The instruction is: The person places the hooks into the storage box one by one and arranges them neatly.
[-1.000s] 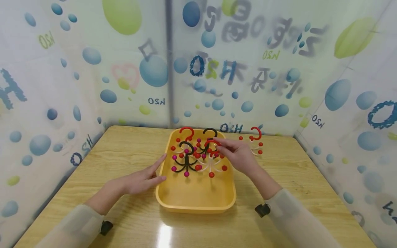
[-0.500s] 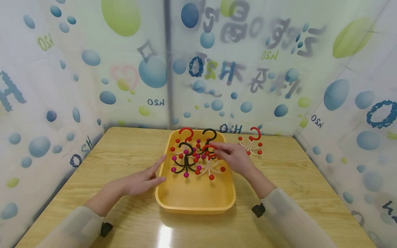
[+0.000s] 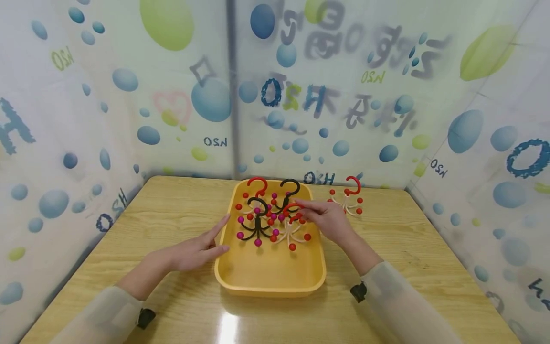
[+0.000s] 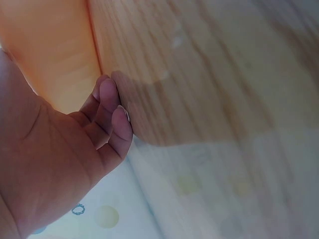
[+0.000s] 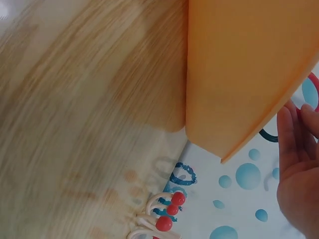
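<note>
My right hand (image 3: 330,220) pinches the red hook top of a multi-arm hanging hook (image 3: 290,231) with white curved arms and red ball tips. This hook stands upright inside a yellow plastic tray (image 3: 270,289). To its left in the tray is a black multi-arm hook (image 3: 258,224) with magenta balls. Behind them are another black hook (image 3: 290,182) and another red-and-white hook (image 3: 258,180), partly hidden. My left hand (image 3: 193,251) touches the tray's left rim with extended index finger and thumb. In the left wrist view its other fingers (image 4: 110,97) bend loosely by the table.
Another red-and-white hook (image 3: 354,184) stands on the wooden table (image 3: 386,239), right of the tray near the back edge. Curtains (image 3: 301,86) with blue and green dots surround the table at the back and both sides.
My right hand has lowered slightly and shifted a little, bringing the pinched red-and-white hook down in the tray. The left hand stays at the tray's rim.
</note>
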Demonstrator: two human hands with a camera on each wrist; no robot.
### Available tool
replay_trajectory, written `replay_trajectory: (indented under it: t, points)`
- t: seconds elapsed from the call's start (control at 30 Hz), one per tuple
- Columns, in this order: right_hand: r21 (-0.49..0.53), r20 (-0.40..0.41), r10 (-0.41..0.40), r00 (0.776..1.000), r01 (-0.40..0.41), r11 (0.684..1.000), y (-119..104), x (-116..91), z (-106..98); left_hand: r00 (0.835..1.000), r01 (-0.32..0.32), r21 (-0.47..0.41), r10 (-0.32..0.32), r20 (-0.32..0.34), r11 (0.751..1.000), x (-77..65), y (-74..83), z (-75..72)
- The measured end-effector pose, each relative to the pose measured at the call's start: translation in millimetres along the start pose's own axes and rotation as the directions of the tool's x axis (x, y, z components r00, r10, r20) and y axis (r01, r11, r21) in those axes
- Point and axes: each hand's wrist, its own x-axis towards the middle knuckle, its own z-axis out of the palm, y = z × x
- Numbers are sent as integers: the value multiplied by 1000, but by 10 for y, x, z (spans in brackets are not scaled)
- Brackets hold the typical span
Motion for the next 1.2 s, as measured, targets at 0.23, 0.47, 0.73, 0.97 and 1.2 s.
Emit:
replay_trajectory:
  t: [0.23,0.47,0.73,0.97,1.2]
  points:
    - [-20,-6,-10,1000,10,1000,20,0,-8,1000,-6,-7,6,2,1000,-21,3,-15]
    - [-5,-11,16,1000,-16,1000,34,-9,-17,1000,-12,-9,12,3,1000,-24,-1,-22]
    - [-27,1,19,1000,-19,999,27,-15,-24,1000,-3,-5,3,1,1000,-25,-9,-19]
    - [-156,6,-81,997,81,984,6,-26,-61,1000,-7,-9,7,-1,1000,-20,-8,-8]
    - [-237,10,-107,994,107,966,10,-48,-118,1000,-17,-2,17,-5,1000,-10,2,1]
